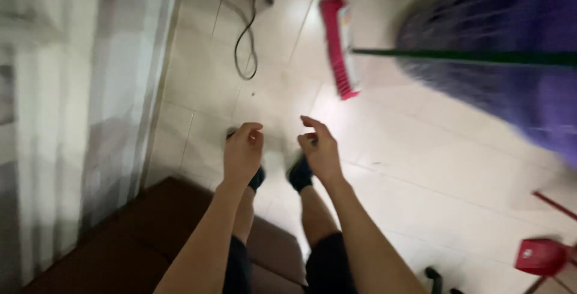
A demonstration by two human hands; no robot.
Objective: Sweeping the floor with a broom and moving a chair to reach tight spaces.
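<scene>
My left hand [242,151] and my right hand [320,148] hang in front of me above a light tiled floor [421,168], fingers loosely curled, holding nothing. Below them I see my own legs and dark shoes [299,174]. A pink broom head [338,45] on a green handle [469,57] lies on the floor beyond my right hand, apart from it.
A purple laundry basket [511,60] lies at the upper right. A black cable [247,42] loops on the floor at the back. White curtain [78,108] hangs at left. A brown bench [138,240] is under me. A red dustpan [541,257] sits at lower right.
</scene>
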